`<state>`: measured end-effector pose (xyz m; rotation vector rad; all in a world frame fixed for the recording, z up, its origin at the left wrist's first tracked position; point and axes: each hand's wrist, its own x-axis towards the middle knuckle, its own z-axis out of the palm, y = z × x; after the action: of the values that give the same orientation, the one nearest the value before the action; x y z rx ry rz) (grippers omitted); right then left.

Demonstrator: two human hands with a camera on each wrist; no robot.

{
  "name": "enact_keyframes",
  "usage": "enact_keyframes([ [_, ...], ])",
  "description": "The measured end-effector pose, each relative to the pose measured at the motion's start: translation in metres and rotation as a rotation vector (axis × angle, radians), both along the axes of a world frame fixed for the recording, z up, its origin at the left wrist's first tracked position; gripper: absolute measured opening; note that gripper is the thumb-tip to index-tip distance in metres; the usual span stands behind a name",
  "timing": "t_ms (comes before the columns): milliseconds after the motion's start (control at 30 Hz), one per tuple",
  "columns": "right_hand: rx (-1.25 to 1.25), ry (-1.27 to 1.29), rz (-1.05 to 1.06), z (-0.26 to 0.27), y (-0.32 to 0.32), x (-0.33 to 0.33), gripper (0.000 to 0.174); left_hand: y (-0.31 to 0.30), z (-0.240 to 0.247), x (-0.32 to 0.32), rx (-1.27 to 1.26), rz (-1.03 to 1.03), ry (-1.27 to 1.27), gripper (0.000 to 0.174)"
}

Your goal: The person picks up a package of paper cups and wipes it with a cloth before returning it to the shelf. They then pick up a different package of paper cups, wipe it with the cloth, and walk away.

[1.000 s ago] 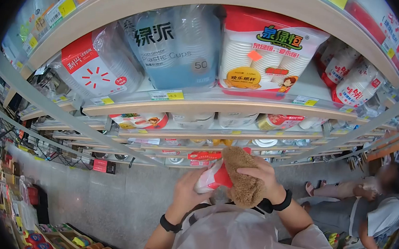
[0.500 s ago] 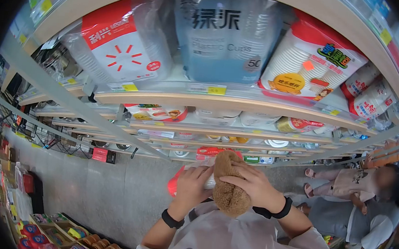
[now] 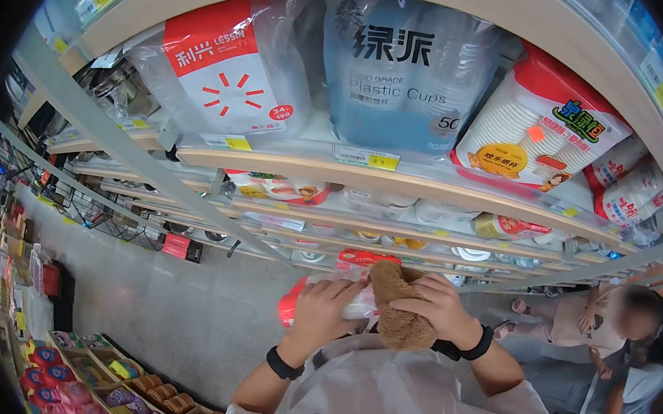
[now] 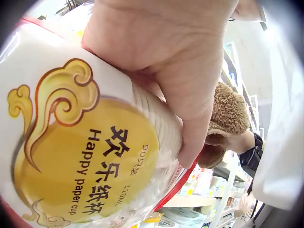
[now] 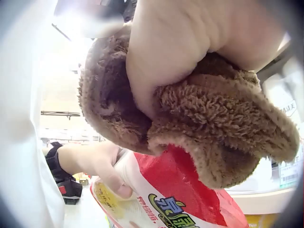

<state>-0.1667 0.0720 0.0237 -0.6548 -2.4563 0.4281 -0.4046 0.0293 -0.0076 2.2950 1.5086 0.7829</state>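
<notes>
Two hands before a shop shelf, each grasping a soft-walled object. The left hand [image 3: 324, 313] grips a pack of paper cups [image 4: 88, 161], its thumb laid along the ribbed stack of nested rims. The pack is a rounded bundle in glossy, creased plastic film, part clear and part printed, with red ends and a golden oval panel lettered "Happy paper cup". The right hand [image 3: 439, 309] grasps a brown fleecy article [image 3: 400, 322], the fingers over its upper side and the thumb sunk into a fold. Its pile is short, dense and curly; its outline, lobed and limp. The article lies at the red end of the pack, both held in front of the torso; whether they touch cannot be told.

Above, on a shelf [image 3: 381, 181] with a pale, wood-toned edge, stand a blue translucent bag of plastic cups [image 3: 405, 87], smooth and boxy; a red-and-white bag [image 3: 232, 80] in wrinkled clear film; and a tilted, red-topped cup pack [image 3: 540, 119] showing white ribbed columns. The floor [image 3: 143, 285] is grey and hard-surfaced.
</notes>
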Motion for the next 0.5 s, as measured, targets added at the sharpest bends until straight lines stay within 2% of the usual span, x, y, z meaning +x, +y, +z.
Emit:
enact_keyframes([
  [67, -0.032, 0.064, 0.001, 0.004, 0.004, 0.006, 0.036, 0.001, 0.006, 0.003, 0.022, 0.003, 0.026, 0.061],
  [133, -0.313, 0.107, 0.021, 0.007, 0.008, 0.016, 0.035, 0.003, 0.010, 0.007, 0.043, 0.000, 0.046, 0.061],
  [167, -0.311, 0.112, 0.019, 0.006, 0.009, 0.021, 0.035, 0.004, 0.012, 0.010, 0.034, -0.004, 0.042, 0.060],
  [233, -0.449, 0.380, -0.034, 0.002, 0.012, 0.033, 0.031, 0.007, 0.014, 0.013, 0.025, -0.012, 0.041, 0.060],
  [267, -0.449, 0.384, -0.037, 0.002, 0.014, 0.039, 0.031, 0.008, 0.013, 0.012, 0.031, 0.005, 0.038, 0.059],
  [333, -0.551, 0.572, -0.252, 0.000, 0.018, 0.050, 0.041, 0.009, 0.012, 0.014, 0.036, 0.023, 0.037, 0.059],
  [367, -0.565, 0.546, -0.287, -0.009, 0.021, 0.057, 0.049, 0.009, 0.012, 0.015, 0.052, 0.027, 0.072, 0.059],
  [500, -0.569, 0.620, -0.263, -0.011, 0.014, 0.045, 0.056, 0.008, 0.010, 0.023, -0.004, 0.059, 0.093, 0.060],
])
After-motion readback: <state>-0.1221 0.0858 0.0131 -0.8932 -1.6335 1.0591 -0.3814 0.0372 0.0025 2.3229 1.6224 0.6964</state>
